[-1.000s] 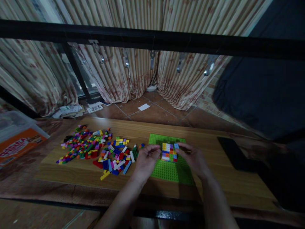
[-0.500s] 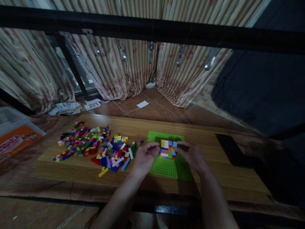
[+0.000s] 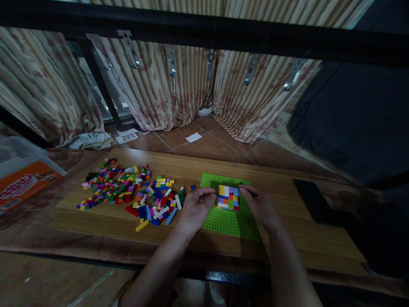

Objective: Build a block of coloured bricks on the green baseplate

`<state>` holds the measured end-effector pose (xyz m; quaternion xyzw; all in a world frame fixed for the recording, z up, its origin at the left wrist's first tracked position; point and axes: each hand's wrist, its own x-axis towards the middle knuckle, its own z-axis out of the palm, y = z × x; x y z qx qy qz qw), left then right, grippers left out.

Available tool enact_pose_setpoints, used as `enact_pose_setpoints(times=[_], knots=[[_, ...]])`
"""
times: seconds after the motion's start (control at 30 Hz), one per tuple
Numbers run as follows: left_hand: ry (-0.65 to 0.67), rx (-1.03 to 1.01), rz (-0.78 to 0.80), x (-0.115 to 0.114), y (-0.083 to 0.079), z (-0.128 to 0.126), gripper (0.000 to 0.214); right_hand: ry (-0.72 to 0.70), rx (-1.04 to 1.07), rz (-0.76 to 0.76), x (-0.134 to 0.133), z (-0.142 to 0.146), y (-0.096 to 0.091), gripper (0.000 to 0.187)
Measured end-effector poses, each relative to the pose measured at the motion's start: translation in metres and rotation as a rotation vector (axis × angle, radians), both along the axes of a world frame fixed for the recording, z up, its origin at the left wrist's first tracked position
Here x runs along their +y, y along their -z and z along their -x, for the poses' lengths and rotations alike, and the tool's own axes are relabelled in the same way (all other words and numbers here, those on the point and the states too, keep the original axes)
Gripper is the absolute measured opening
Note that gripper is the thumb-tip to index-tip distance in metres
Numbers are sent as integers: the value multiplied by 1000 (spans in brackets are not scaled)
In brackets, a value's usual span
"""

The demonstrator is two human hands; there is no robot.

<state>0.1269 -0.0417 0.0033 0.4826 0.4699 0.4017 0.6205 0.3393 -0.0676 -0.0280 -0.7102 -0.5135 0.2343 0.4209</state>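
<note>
A compact multicoloured block of toy bricks (image 3: pixel 228 197) sits on the green studded baseplate (image 3: pixel 223 226), with yellow, white, blue, red and orange pieces on top. My left hand (image 3: pixel 197 207) is just left of it, thumb and forefinger bent with a small gap between them. On the other side is my right hand (image 3: pixel 260 204), its fingers loosely apart near the block's right edge. Neither hand appears to hold anything. The block's lower layers are mostly hidden from above.
Loose toy bricks (image 3: pixel 113 183) lie in a wide heap on the left of the wooden board (image 3: pixel 188 170). A clear tub with an orange label (image 3: pixel 28 187) stands at the far left. A dark flat object (image 3: pixel 315 202) rests on the right; a black bar (image 3: pixel 204 21) crosses above.
My right hand has drawn slightly away from the block's right side, uncovering its edge. My left hand stays close on the left. The camera view has shifted a little.
</note>
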Motion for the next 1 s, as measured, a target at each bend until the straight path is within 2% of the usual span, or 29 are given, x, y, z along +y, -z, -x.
enact_pose_setpoints(times=[0.37,0.77,1.0], knots=[[-4,-9,6,0,0,0,19,24,91,17,8,13,4,37],[-17,-13,57,1,-2,1,16,64,17,40,8,20,0,35],[-9,-16,57,1,-6,3,18,81,83,11,8,20,5,37]])
